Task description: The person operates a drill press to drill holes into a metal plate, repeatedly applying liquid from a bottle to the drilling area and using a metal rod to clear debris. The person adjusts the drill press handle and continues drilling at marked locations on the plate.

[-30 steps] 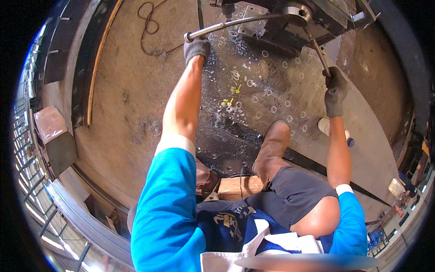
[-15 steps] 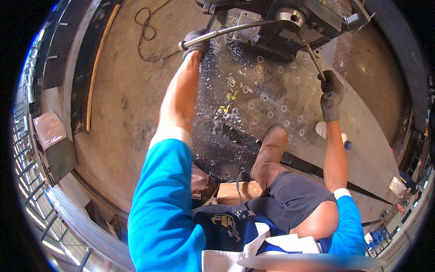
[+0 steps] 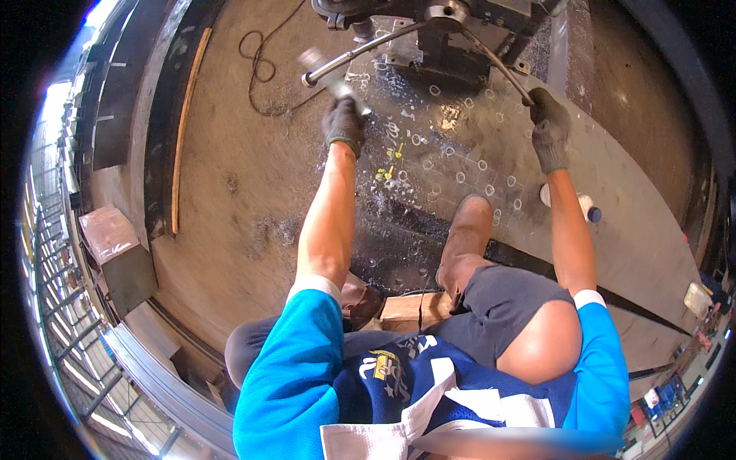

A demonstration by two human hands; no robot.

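My left hand [image 3: 344, 125], in a dark work glove, is closed around a pale, elongated thing [image 3: 337, 83] with a brownish end; motion smears it, so its kind cannot be made out. It crosses the free end of the left lever [image 3: 368, 52], a long metal bar that no hand holds. My right hand [image 3: 549, 123], gloved too, grips the end of the right lever [image 3: 494, 57]. Both levers run up to a round metal hub [image 3: 446, 11] on a dark machine. Under it lies a metal plate [image 3: 452, 146] with chalked circles, yellow marks and scattered shavings.
A white bottle with a dark cap [image 3: 593, 214] stands partly behind my right forearm. My boot [image 3: 468, 230] rests on the plate, near a wooden block [image 3: 414, 310]. A cable [image 3: 264, 69] coils on the floor; a box [image 3: 119, 257] sits at the left.
My left hand has let go of the left lever, moved down, and now holds the blurred thing. My right hand stays on its lever. The view has shifted, and pale shavings show below the machine.
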